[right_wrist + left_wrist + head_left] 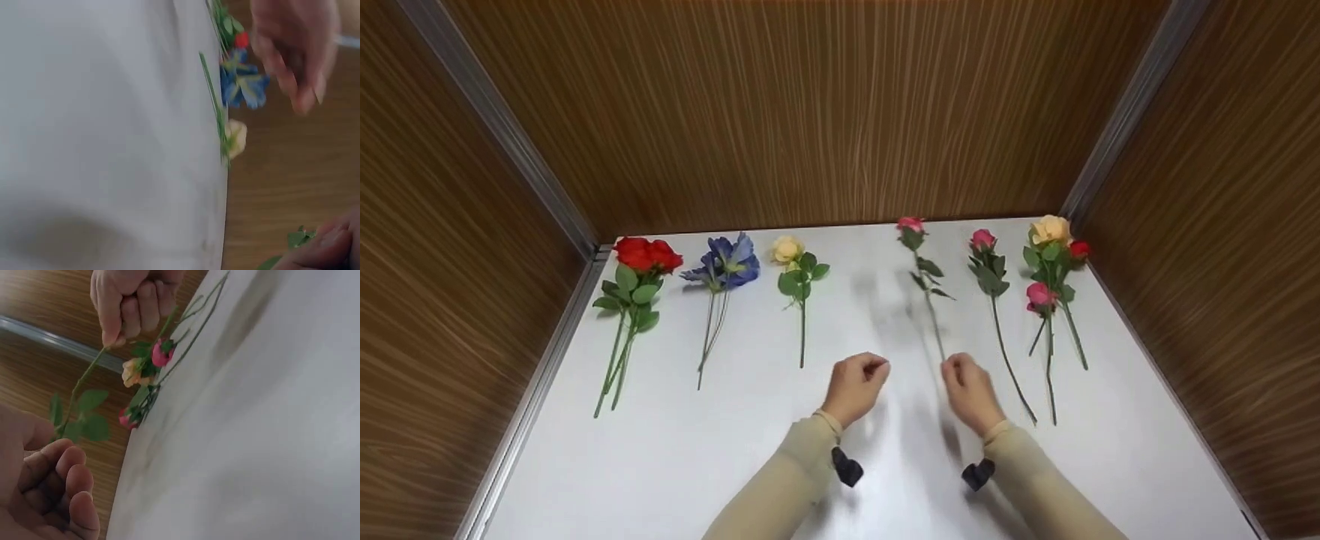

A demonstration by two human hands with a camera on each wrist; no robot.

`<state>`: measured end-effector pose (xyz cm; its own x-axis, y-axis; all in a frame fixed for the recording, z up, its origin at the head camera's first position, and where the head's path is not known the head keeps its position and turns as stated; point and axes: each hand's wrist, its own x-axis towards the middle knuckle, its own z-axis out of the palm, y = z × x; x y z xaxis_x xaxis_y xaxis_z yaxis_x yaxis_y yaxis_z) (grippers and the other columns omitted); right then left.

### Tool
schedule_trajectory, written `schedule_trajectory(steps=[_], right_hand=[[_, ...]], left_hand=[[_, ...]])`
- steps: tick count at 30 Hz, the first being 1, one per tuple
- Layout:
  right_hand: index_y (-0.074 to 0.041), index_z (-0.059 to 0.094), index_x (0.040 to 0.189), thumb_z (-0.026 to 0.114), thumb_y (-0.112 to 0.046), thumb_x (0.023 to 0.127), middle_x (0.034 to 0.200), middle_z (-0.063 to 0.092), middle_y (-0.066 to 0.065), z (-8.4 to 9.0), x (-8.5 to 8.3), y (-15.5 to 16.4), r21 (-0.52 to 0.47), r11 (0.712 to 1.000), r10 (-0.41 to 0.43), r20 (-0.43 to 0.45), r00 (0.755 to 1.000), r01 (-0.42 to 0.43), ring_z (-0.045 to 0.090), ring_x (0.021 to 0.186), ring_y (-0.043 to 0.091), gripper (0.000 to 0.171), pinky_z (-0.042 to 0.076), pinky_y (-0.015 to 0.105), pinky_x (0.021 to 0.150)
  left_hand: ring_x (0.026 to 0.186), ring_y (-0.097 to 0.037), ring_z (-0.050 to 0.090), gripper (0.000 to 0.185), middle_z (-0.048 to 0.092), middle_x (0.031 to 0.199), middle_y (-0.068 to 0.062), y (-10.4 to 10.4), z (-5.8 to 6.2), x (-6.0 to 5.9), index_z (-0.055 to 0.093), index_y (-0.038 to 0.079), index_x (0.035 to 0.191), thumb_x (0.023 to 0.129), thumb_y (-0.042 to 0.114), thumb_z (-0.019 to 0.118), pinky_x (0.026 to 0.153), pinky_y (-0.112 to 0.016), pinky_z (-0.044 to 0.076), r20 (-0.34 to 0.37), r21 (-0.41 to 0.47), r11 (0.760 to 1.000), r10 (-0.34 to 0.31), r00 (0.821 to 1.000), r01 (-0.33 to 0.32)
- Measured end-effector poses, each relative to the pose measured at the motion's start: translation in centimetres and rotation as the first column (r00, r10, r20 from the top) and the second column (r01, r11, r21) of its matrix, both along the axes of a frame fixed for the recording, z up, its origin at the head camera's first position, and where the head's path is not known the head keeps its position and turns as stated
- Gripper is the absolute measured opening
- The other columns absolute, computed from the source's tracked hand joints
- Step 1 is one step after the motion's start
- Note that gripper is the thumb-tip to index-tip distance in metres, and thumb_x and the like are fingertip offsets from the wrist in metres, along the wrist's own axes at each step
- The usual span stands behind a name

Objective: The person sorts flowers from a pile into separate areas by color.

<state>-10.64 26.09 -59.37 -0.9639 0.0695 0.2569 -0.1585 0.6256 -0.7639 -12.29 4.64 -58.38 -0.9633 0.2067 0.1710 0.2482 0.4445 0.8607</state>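
My right hand (971,394) pinches the lower stem of a single pink rose (913,237) between thumb and forefinger. The rose points away from me, its bloom toward the back of the table. In the left wrist view, the right hand (138,301) grips the green stem (84,377), whose leaves hang near my left hand (53,486). My left hand (855,390) hovers to the left of the rose, fingers loosely curled, with nothing visible in them. The right wrist view shows the left hand (298,50) apart from the rose stem.
On the white table (660,480), red roses (645,255), blue flowers (727,262) and a pale yellow rose (787,249) lie to the left. Rightward lie another pink rose (982,240) and a mixed group with a peach rose (1050,229). Wood-grain panels (810,112) enclose the table.
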Motion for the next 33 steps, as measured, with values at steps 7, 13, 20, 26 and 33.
schedule_trajectory(steps=[7,13,20,26,33], right_hand=[[-0.001,0.055,0.092,0.056,-0.005,0.095,0.068,0.054,-0.001,-0.6,1.3,-4.7,0.116,0.99,0.104,-0.174,0.979,-0.085,0.047,0.058,0.012,0.006,0.042,0.03,0.054],[-0.002,0.053,0.091,0.059,0.001,0.09,0.064,0.05,-0.002,-1.1,1.5,-5.8,0.169,0.982,0.121,-0.244,0.962,-0.08,0.04,0.055,0.008,0.006,0.037,0.026,0.049],[-0.005,0.054,0.098,0.064,-0.004,0.089,0.062,0.044,-0.01,-1.3,1.2,-5.7,0.145,0.972,0.212,-0.202,0.956,-0.185,0.037,0.052,0.002,0.014,0.034,0.022,0.048],[-0.004,0.059,0.106,0.066,-0.009,0.09,0.064,0.048,-0.009,-1.2,0.6,-2.1,0.036,0.98,0.194,-0.013,0.981,-0.194,0.043,0.054,0.005,0.018,0.038,0.024,0.052],[-0.002,0.06,0.109,0.059,-0.014,0.095,0.076,0.058,0.007,-0.3,-1.0,7.4,0.062,0.996,-0.067,0.119,0.991,0.06,0.052,0.063,0.017,0.019,0.042,0.029,0.057]], left_hand=[[0.073,-0.005,0.058,0.019,0.067,0.08,0.005,3.2,-0.3,0.8,0.073,0.005,0.095,0.093,0.021,0.063,0.069,-0.024,0.049,0.093,0.129,0.99,0.039,0.995,-0.051],[0.068,-0.005,0.057,0.012,0.066,0.075,0.005,3.4,-0.7,1.1,0.073,0.008,0.088,0.091,0.016,0.065,0.065,-0.024,0.048,0.087,0.132,0.984,0.107,0.99,-0.118],[0.062,-0.005,0.053,0.013,0.06,0.066,0.006,2.9,-0.6,0.0,0.07,0.008,0.079,0.09,0.012,0.064,0.061,-0.023,0.045,0.125,0.131,0.981,0.125,0.984,-0.141],[0.061,-0.007,0.056,0.014,0.059,0.068,0.003,2.2,-1.0,-1.9,0.067,0.003,0.085,0.094,0.009,0.059,0.057,-0.022,0.047,0.221,0.181,0.973,0.101,0.97,-0.142],[0.07,-0.011,0.057,0.018,0.062,0.073,0.001,0.8,-2.6,-4.5,0.069,-0.002,0.091,0.095,0.009,0.056,0.068,-0.028,0.048,0.165,0.026,0.987,0.15,0.975,-0.156]])
